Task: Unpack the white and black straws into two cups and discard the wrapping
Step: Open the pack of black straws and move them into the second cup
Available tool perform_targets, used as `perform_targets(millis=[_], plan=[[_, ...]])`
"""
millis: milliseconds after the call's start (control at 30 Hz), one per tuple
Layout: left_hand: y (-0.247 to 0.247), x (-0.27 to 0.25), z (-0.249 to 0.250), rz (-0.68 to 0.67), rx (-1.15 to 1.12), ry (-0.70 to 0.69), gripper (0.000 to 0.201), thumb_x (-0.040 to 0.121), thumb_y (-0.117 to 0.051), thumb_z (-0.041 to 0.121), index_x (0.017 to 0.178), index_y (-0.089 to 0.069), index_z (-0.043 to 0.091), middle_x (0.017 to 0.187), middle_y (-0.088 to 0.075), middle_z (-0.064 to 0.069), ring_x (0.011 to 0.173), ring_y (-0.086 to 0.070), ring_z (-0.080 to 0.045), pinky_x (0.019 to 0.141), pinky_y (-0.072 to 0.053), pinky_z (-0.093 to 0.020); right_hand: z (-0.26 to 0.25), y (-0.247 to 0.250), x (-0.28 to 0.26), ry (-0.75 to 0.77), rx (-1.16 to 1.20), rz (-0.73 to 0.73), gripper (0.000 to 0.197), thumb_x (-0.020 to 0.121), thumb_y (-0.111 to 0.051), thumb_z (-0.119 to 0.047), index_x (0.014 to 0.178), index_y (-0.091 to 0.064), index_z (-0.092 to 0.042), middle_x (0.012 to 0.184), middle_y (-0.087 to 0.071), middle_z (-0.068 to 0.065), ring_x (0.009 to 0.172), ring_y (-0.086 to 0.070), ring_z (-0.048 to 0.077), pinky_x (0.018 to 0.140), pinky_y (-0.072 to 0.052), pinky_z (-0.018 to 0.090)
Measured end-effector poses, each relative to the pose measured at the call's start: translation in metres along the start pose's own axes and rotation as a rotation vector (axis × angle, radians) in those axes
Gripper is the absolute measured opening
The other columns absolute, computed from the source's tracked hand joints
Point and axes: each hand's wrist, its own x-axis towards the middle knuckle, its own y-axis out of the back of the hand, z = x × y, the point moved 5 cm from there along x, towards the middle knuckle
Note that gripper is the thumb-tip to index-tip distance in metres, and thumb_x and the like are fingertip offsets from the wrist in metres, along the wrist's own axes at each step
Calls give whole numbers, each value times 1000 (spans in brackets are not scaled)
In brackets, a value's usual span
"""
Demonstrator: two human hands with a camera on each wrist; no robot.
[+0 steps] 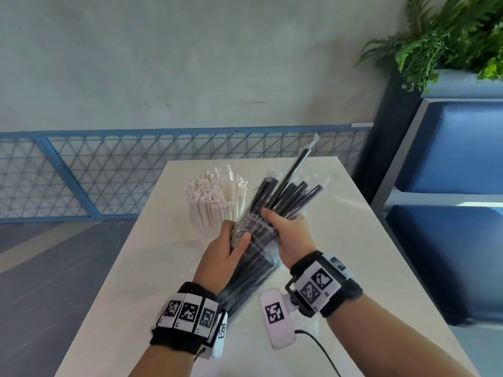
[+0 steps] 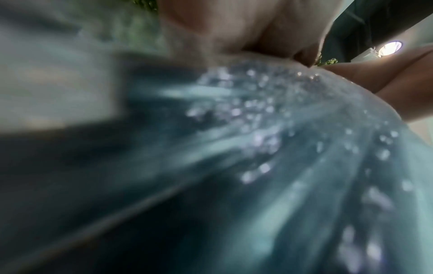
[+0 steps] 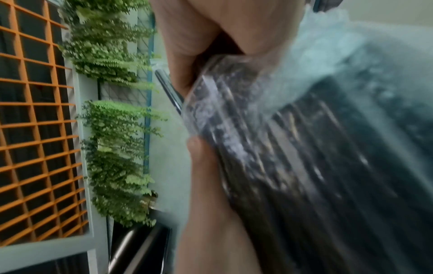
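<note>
The bundle of black plastic straws (image 1: 261, 240), each sealed in its own clear film sleeve, is held in the air above the middle of the smooth white rectangular tabletop (image 1: 353, 240), slanting from near-left up toward far-right. A crinkled clear plastic outer bag (image 1: 245, 289) covers the bundle's near half, while the far ends fan out bare of it, one straw standing higher than the rest. The left hand (image 1: 226, 248) is wrapped around the bagged part, thumb pressed across the glossy film. The right hand (image 1: 283, 232) is clamped on the straws just beyond the bag's mouth, thumb on top. In the right wrist view the bag (image 3: 304, 148) shows as wrinkled, shiny film over dark rods; the left wrist view is blurred to glints.

Far-left of the hands stands a white cup (image 1: 201, 216), packed upright with white paper-wrapped straws (image 1: 215, 191), their torn paper tips ragged. Where the second cup is cannot be told.

Behind the table runs a blue metal mesh railing (image 1: 109, 170) before a pale grey plaster wall (image 1: 190, 63). To the right are a blue padded bench (image 1: 449, 159) and green ferns (image 1: 449, 36).
</note>
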Motion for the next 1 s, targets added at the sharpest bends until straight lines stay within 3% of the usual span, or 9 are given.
perform_targets(millis=[133, 267, 333, 467, 600, 700, 833, 933, 1000], plan=[[5, 5, 4, 83, 79, -32, 48, 83, -32, 59, 106, -42, 19, 82, -66, -2, 75, -64, -18, 68, -49, -36, 9, -3, -4, -12, -28, 23, 31, 80, -66, -2, 109, -59, 9, 102, -69, 22, 94, -68, 32, 87, -54, 47], [9, 6, 7, 106, 121, -49, 43, 85, -31, 55, 102, -42, 18, 70, -59, 1, 64, -57, -17, 56, -41, -32, -17, 4, 3, 113, -136, 70, 16, 80, -68, -10, 94, -67, -1, 94, -72, 11, 86, -70, 17, 79, -56, 29], [9, 7, 8, 121, 137, -61, 39, 87, -31, 51, 101, -41, 17, 64, -54, 2, 58, -53, -16, 52, -36, -30, -30, 6, 7, 160, -170, 91, 17, 81, -68, -11, 95, -68, -2, 92, -72, 7, 78, -69, 7, 72, -55, 20], [10, 10, 10, 149, 127, -60, 37, 91, -32, 47, 107, -42, 15, 73, -62, -7, 66, -60, -22, 60, -45, -35, -31, 1, 11, 129, -112, 64, 35, 75, -75, -13, 107, -64, -2, 103, -71, 12, 96, -68, 20, 88, -53, 34], [9, 11, 9, 154, 135, -48, 29, 95, -34, 40, 108, -42, 15, 63, -54, 6, 57, -54, -12, 51, -36, -27, -19, -7, 3, 96, -157, 20, 25, 75, -72, -4, 99, -66, -3, 102, -71, 14, 98, -67, 25, 87, -54, 32], [11, 11, 5, 159, 143, -22, 29, 96, -34, 38, 112, -42, 14, 68, -59, -1, 62, -58, -19, 53, -39, -29, -34, -5, 7, 150, -147, 68, 14, 78, -69, -5, 90, -64, -7, 90, -69, 9, 90, -66, 26, 90, -52, 41], [13, 12, 3, 196, 159, 13, 31, 98, -34, 34, 119, -42, 13, 71, -59, -4, 62, -55, -17, 52, -38, -21, -65, -9, 16, 268, -168, 113, 12, 80, -66, -4, 89, -59, 1, 76, -63, 9, 74, -62, 23, 78, -54, 40], [14, 11, 1, 231, 164, 28, 34, 98, -34, 33, 122, -42, 11, 76, -61, -9, 71, -59, -27, 55, -35, -28, -82, -7, 22, 305, -146, 178, 27, 81, -66, -6, 101, -57, 9, 80, -62, 14, 66, -62, 20, 58, -55, 24], [16, 11, -1, 249, 163, 46, 35, 98, -33, 34, 123, -42, 11, 71, -59, -8, 68, -58, -26, 55, -35, -29, -90, -9, 24, 300, -110, 174, 33, 81, -65, -5, 107, -54, 13, 82, -63, 16, 64, -64, 19, 58, -57, 29]])
